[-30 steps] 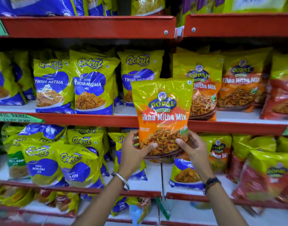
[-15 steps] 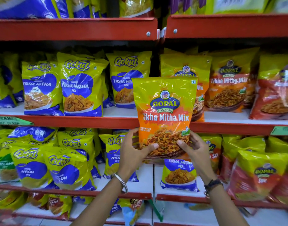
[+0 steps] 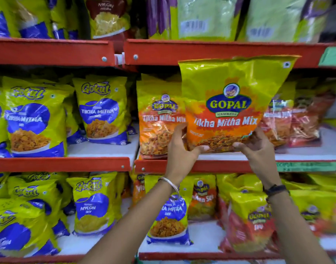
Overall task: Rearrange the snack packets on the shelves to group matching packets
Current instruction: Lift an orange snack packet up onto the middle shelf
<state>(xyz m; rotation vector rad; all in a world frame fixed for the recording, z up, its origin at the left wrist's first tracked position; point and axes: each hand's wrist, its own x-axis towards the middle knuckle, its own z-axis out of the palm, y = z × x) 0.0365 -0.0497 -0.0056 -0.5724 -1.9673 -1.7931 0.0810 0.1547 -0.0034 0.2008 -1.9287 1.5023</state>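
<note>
A yellow-and-orange Gopal Tikha Mitha Mix packet (image 3: 232, 103) is held upright at the middle shelf (image 3: 296, 156), right bay. My left hand (image 3: 179, 149) grips its lower left corner and my right hand (image 3: 255, 147) its lower right corner. Its bottom edge is at the shelf's front lip. Another matching Gopal Tikha Mitha Mix packet (image 3: 159, 121) stands just left of it, and more orange Gopal packets (image 3: 281, 122) stand behind and to the right. Blue-and-yellow Gokul Tikha Mitha packets (image 3: 101, 111) fill the left bay.
The lower shelf holds Gokul Nylon Sev packets (image 3: 91, 204) on the left, one blue Gokul Tikha Mitha packet (image 3: 170, 218) in the right bay, and red-yellow Gopal packets (image 3: 249, 220) beside it. Red shelf rails (image 3: 201, 52) run above and below. The top shelf is packed with packets.
Both hands have lifted the Gopal packet up and to the right, from in front of the shelf rail into the middle shelf's right bay. The camera has come closer.
</note>
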